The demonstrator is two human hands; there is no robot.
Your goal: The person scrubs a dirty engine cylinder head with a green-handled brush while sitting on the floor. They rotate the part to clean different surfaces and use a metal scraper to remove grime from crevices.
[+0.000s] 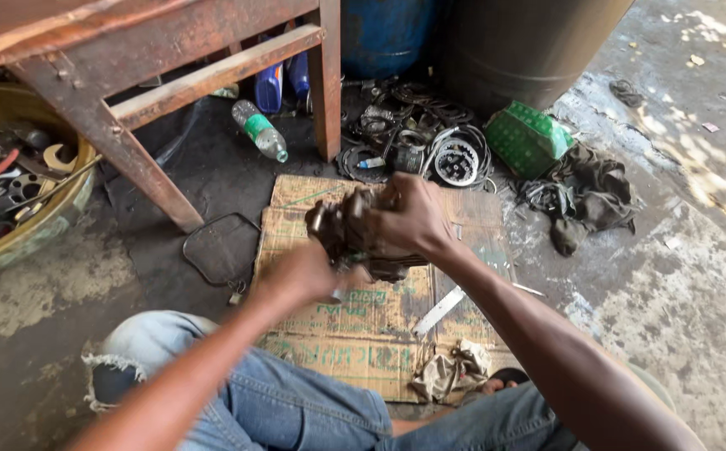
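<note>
On the stained concrete floor (697, 276), over flattened printed cardboard (371, 321), your hands (355, 242) both grip a greasy metal part (338, 230); green package (526, 138) sits beyond.

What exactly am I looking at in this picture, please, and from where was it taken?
This is a single view from a camera worn on a person's head, looking down at their own two hands; there is no machine. The person sits on a stained concrete floor in torn blue jeans, over a flattened sheet of cardboard. The right hand grips a dark, greasy metal part from above, and the left hand meets it from below; motion blur hides what exactly the left fingers hold. On the cardboard lie a flat metal strip and a dirty rag. Around it: a round basin of tools at left, a rusty metal bench, a plastic bottle, a pile of metal rings, a green bag and a dark cloth.
</note>
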